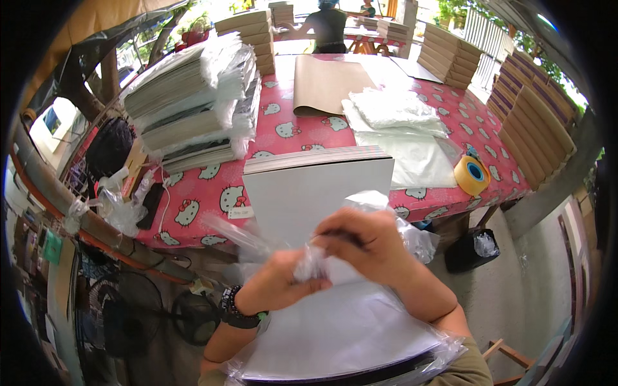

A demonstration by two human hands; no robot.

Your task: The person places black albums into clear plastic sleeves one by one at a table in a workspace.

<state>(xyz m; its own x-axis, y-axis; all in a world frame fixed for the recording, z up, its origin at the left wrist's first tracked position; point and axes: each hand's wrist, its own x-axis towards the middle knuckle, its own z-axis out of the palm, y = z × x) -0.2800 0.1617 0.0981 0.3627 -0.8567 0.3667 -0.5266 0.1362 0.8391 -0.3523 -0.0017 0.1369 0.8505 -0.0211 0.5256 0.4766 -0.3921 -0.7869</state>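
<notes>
My left hand (286, 280) is closed around a bunched piece of clear plastic (310, 264), whose loose end sticks out to the left, blurred. Curled against the same plastic, my right hand (367, 244) pinches it with the fingertips; more crinkled film shows beside its wrist. Just beyond both hands, a thick stack of white sheets (322, 193) rests tilted at the table's near edge, its layered top edge facing away. Beneath my forearms, a white stack in clear plastic (341, 334) lies close to my body.
A pink patterned tablecloth (283, 132) covers the table. Plastic-wrapped stacks (193, 103) rise at left. Brown paper (331, 83), clear plastic bags (399, 119) and a yellow tape roll (472, 175) lie beyond. Cardboard-coloured stacks (450, 55) stand at right. A person (327, 29) is at the back.
</notes>
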